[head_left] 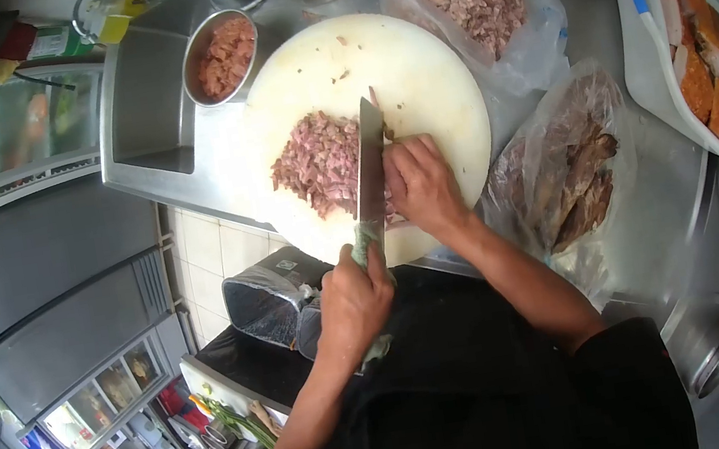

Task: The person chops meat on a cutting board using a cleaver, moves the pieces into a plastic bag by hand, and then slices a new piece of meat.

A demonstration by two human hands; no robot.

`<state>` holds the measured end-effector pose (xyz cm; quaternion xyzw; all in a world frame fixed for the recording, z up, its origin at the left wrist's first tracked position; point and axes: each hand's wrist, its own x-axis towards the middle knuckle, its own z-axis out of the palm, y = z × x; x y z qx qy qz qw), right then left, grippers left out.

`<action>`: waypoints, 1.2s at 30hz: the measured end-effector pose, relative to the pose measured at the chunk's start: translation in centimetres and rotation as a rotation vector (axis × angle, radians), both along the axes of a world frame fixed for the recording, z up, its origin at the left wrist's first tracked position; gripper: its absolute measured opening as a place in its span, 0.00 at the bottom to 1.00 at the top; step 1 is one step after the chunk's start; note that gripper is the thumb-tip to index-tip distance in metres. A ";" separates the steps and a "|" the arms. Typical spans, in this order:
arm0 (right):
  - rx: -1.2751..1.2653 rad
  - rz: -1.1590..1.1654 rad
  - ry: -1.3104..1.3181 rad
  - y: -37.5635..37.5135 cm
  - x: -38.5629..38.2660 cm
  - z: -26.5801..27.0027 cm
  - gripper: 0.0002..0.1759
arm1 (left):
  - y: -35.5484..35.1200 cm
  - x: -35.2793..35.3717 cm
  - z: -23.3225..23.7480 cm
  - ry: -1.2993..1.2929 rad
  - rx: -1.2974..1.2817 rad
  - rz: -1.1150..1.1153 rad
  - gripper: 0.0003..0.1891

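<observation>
A cleaver (367, 158) stands edge-down on the round white cutting board (443, 100), its handle wrapped in something pale green. My left hand (354, 296) is closed around that handle. Right of the blade, my right hand (423, 180) has its fingers curled and pressed down on a piece of meat (391, 212), mostly hidden beneath them. A pile of diced pink meat (318, 164) lies on the board left of the blade. Small scraps dot the board's far side.
Behind the board are a metal bowl of minced meat (225, 59) and a plastic bag of diced meat (475, 3). A bag of dark meat pieces (571, 179) lies on the right, near a white tub (648, 42) of browned meat slabs. A sink (151, 107) is at left.
</observation>
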<state>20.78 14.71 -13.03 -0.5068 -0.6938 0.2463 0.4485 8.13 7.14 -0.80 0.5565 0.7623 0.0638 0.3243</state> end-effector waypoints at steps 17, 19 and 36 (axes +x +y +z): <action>-0.001 -0.021 -0.067 -0.3 -0.1 0.3 0.08 | -0.4 1.2 0.1 -0.017 -0.106 0.080 0.18; -0.015 -0.014 -0.058 -0.3 0.0 0.3 0.09 | 1.4 1.6 -2.2 -0.082 0.112 0.110 0.18; -0.045 -0.024 -0.169 -0.9 -0.1 0.0 0.09 | 2.2 2.7 -3.1 -0.066 0.146 0.074 0.16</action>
